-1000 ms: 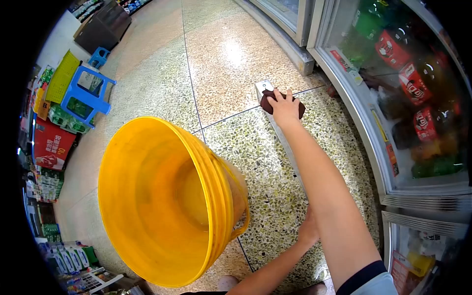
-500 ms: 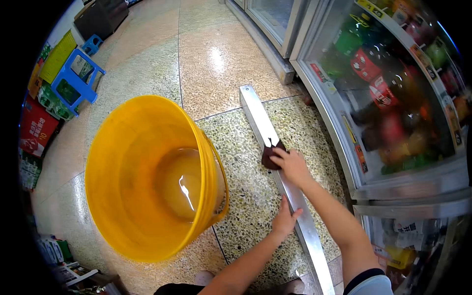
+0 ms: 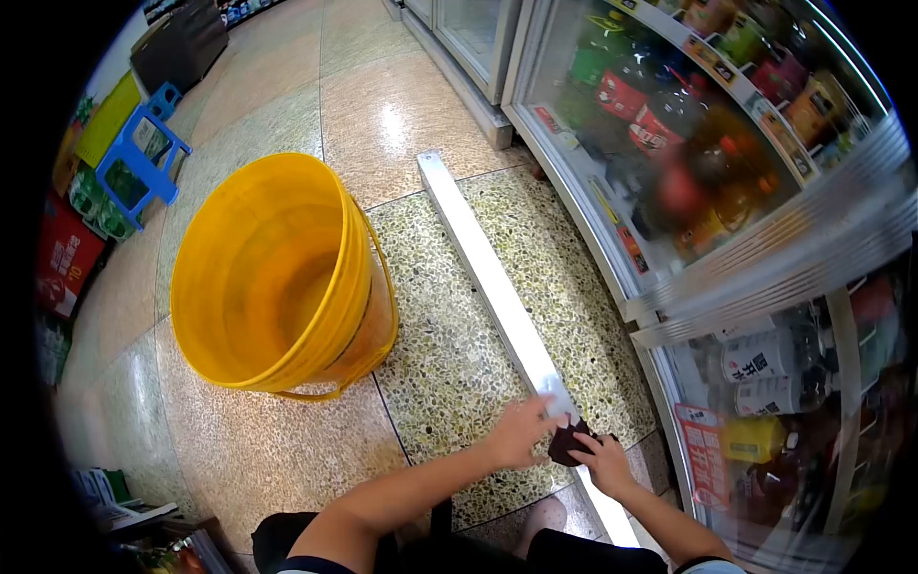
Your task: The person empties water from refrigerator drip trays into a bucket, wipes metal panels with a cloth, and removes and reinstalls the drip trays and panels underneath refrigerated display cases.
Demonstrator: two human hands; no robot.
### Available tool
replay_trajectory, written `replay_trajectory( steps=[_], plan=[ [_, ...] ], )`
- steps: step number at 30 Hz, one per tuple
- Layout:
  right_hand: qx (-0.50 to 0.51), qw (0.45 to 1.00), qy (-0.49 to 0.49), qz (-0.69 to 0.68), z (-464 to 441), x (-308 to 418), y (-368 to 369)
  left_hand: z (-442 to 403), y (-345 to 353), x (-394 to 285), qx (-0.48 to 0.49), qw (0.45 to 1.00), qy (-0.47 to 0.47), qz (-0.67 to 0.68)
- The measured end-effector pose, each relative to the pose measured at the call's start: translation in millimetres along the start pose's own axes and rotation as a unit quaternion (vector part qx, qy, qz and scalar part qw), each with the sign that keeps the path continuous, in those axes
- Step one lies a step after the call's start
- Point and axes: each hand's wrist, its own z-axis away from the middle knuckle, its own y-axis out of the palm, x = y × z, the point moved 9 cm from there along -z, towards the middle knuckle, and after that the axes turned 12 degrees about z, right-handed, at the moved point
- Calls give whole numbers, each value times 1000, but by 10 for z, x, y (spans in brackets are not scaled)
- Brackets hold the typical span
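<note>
A long silver metal bar lies on the speckled floor, running from the upper middle down to the lower right. My right hand presses a dark maroon cloth onto the bar, its fingers over the cloth. Just left of the cloth, my left hand is at the bar's edge with its fingers apart, holding nothing. A large yellow bucket stands left of the bar, its handle hanging at the right side. The bar's near end is partly hidden by my right arm.
Glass-door coolers with bottles line the right side. Blue stools, a yellow-green basket and a red box stand at the left. My foot is near the bar's lower part.
The cloth and my right hand have moved down along the bar toward me, exposing its far part. My left hand has moved nearer to me. The view has shifted, with the bucket smaller.
</note>
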Motion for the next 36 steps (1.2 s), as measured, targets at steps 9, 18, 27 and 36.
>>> replay_trajectory(
  steps=[9,18,27,36],
  plan=[
    [-183,876,231,-381,-64,-420,-144,-109,282,10,-92,961,-122,232],
    [49,951,283,-111,-247,-281,574,389,-573,971,-465,671,-325,478],
    [114,922,300,-218,774,-132,388,357,-979,1518,-472,752,-283,362],
    [189,870,282,-356,1523,117,169,-254,-2397,1556,-630,749,-114,168]
  ],
)
